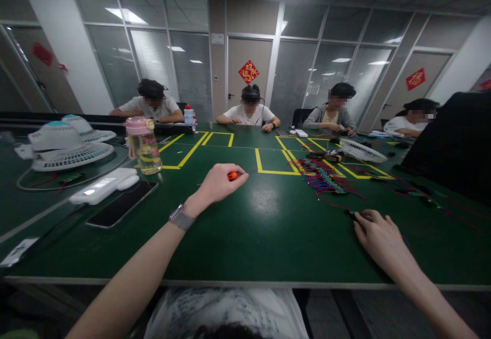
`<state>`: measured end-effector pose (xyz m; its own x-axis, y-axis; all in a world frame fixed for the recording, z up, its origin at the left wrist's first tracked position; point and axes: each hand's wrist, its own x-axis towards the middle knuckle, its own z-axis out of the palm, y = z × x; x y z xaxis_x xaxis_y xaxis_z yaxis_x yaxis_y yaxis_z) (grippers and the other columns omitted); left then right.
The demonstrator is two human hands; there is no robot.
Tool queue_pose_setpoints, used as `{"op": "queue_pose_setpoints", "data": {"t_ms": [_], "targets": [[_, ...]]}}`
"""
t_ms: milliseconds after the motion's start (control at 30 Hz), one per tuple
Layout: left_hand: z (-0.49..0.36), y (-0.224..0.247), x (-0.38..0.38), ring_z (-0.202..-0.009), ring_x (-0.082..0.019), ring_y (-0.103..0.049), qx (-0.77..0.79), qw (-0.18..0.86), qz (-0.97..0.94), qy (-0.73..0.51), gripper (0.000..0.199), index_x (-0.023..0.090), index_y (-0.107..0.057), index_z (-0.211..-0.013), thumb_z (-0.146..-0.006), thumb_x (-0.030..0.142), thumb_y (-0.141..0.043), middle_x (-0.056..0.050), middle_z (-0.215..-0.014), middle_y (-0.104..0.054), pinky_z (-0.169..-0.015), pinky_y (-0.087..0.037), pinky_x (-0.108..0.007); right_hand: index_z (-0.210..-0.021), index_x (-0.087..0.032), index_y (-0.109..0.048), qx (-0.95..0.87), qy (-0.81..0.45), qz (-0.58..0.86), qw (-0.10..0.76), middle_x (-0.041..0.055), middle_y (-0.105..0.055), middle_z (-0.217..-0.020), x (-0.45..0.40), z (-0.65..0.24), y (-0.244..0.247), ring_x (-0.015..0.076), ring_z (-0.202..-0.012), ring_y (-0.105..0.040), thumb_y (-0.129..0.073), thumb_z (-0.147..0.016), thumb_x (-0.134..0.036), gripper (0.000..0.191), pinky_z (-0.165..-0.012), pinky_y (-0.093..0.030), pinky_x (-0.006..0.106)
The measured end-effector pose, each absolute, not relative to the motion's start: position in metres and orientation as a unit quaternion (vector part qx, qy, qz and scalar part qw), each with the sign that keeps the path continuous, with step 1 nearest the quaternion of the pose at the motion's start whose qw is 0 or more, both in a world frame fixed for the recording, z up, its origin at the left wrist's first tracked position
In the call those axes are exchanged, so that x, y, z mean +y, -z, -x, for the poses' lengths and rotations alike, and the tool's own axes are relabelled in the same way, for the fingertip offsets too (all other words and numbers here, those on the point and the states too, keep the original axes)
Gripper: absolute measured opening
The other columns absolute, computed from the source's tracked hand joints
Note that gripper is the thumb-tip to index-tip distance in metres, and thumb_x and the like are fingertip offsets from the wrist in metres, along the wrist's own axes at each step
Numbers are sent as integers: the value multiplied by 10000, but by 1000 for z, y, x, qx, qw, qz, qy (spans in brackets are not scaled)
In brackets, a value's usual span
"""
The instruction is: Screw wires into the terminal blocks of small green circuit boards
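My left hand point(222, 181) is closed round a small orange object point(232, 176); most of it is hidden by the fingers, so its kind does not show. It is over the middle of the green table point(245, 247). To the right, my right hand point(378, 231) rests low at the table, its thumb and forefinger closed on a small dark part point(350, 214) at the end of a red wire point(330, 204). That wire runs back to a row of small green circuit boards point(324, 175) with many red and blue wires.
At left are a phone point(123, 204), a white power strip point(103, 185), a bottle with a pink lid point(143, 147) and white fans point(71, 147). Yellow tape point(278, 172) marks the table. A white fan grille point(362, 151) and a black object point(452, 150) are at right. Several people sit opposite.
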<state>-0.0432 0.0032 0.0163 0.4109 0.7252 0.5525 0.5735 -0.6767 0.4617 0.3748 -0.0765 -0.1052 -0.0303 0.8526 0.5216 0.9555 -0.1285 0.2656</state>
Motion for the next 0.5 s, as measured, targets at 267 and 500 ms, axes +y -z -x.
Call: {"op": "queue_pose_setpoints", "data": {"t_ms": [267, 500], "targets": [[43, -15, 3, -771, -165, -644, 394, 105, -831, -379, 279, 188, -722, -836, -842, 406, -547, -27, -862, -723, -760, -474, -280, -1347, -167, -493, -701, 138, 691, 110, 124, -512, -1362, -58, -406, 105, 330, -1196, -538, -251, -931, -461, 564, -1039, -324, 647], [44, -16, 1, -771, -174, -646, 396, 112, -831, -376, 313, 188, -724, -854, -844, 435, -531, -40, -871, -722, -757, -485, -288, -1423, -209, -375, -710, 109, 688, 108, 118, -454, -1427, -49, -410, 102, 324, -1266, -479, -251, -940, -501, 577, -1057, -301, 639]]}}
